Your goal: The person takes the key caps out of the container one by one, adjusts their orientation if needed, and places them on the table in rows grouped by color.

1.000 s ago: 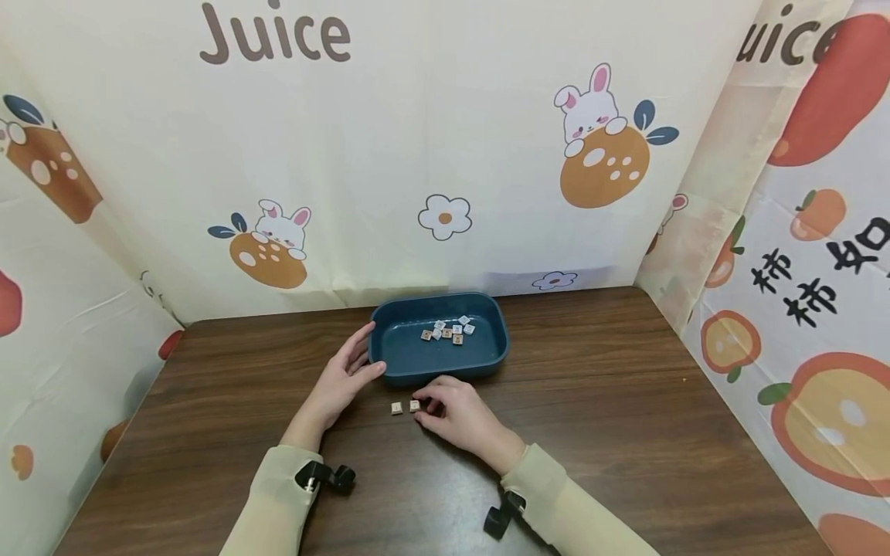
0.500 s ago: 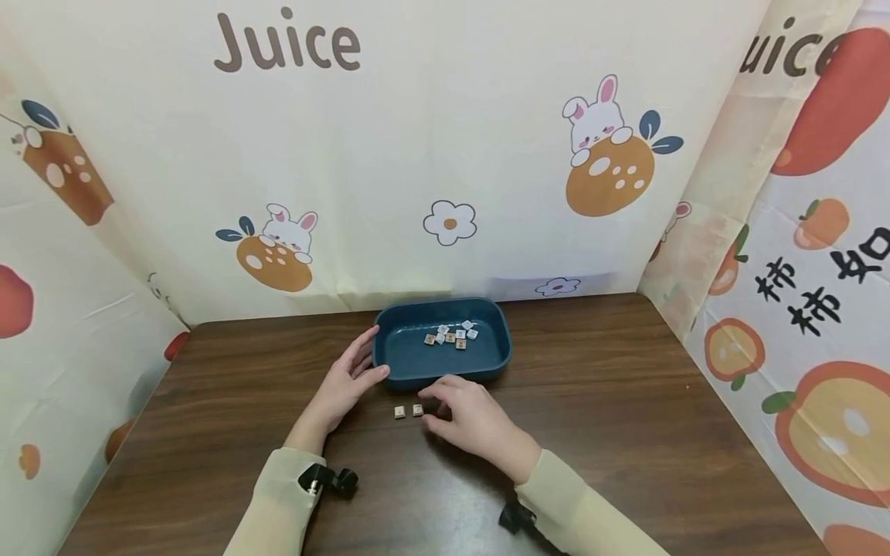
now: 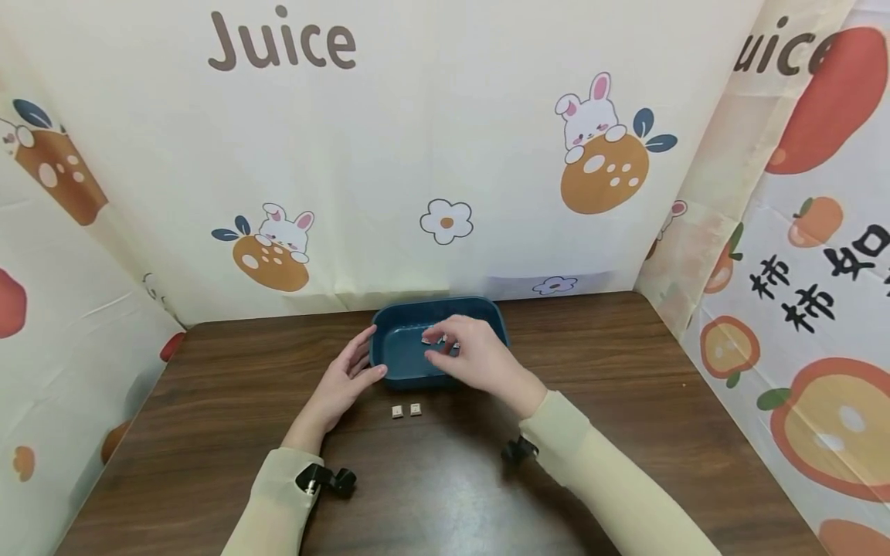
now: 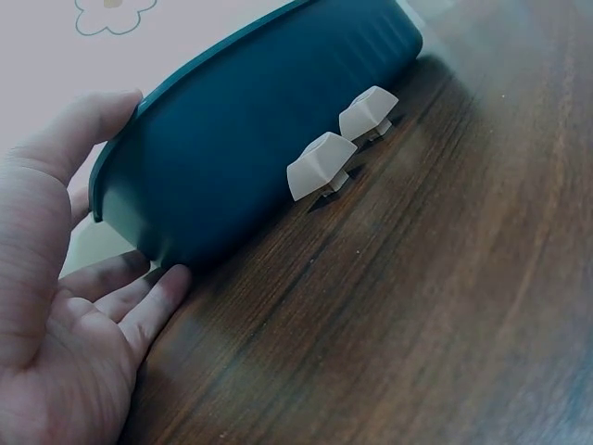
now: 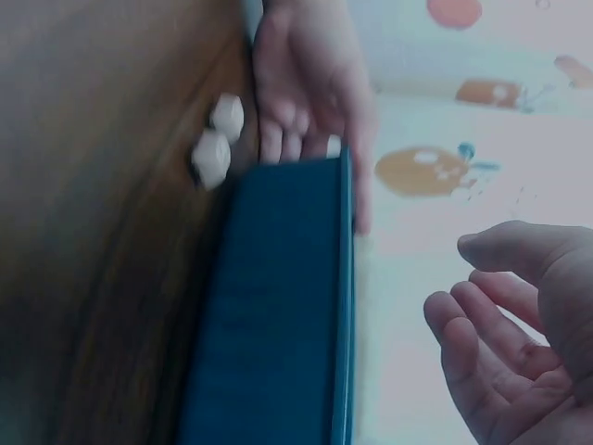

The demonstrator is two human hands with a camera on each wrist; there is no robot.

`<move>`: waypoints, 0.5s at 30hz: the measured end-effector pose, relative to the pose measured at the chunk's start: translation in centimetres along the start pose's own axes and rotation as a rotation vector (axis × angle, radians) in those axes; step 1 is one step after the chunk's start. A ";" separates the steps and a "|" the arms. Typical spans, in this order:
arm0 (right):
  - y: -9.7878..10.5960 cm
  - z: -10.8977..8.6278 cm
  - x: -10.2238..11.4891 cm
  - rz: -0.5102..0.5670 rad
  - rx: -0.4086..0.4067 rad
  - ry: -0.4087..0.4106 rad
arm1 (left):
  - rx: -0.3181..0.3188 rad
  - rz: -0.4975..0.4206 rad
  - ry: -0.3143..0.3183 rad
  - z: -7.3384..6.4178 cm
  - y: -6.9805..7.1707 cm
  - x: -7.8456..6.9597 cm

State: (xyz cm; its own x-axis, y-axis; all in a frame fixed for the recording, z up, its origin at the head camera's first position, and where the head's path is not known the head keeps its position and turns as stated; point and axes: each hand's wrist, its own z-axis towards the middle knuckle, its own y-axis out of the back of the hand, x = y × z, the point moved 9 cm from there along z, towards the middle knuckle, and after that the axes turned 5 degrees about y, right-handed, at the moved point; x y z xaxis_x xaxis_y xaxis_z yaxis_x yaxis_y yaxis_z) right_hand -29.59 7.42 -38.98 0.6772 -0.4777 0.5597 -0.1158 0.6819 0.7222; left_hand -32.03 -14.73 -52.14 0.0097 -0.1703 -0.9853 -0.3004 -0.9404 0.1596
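Observation:
A dark blue rectangular tray (image 3: 410, 382) stands at the back of the table, with a few small keycaps (image 3: 426, 340) visible inside. My left hand (image 3: 341, 382) rests against its left end, fingers stretched along the side and thumb at the front corner. Over the tray hovers my right hand (image 3: 473, 351), its fingers loosely bent with a gap to the thumb and nothing between them; it hides most of the keycaps below. Two pale keycaps, a left one (image 3: 397, 412) and a right one (image 3: 416, 409), sit side by side on the wood before the tray.
The brown wood-grain table (image 3: 598, 432) reaches back to a cream curtain (image 3: 375, 154) printed with rabbits and fruit. Printed cloths also hang at both sides. A black wrist mount (image 3: 327, 479) sits on the left cuff.
My right hand has left the right keycap on the table and moved up and back over the tray. The left hand stays at the tray's end. Both front keycaps remain in place.

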 end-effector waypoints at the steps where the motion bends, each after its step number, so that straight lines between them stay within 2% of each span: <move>1: 0.0 0.5 -0.5 -0.002 0.000 -0.012 | -0.001 0.000 0.002 0.0 0.0 0.0; 10: -1.2 3.1 -3.9 -0.006 0.033 -0.104 | 0.000 -0.007 0.005 0.1 0.1 0.1; 15: -2.0 4.3 -5.9 -0.007 0.074 -0.188 | 0.001 -0.003 0.008 0.2 0.1 0.1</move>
State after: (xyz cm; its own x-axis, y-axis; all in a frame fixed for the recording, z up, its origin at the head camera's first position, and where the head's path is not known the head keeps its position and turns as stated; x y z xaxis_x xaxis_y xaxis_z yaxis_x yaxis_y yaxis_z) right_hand -36.53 6.48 -42.01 0.5311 -0.5820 0.6158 -0.1692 0.6393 0.7501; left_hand -32.20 -14.78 -52.25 0.0179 -0.1699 -0.9853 -0.3012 -0.9406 0.1567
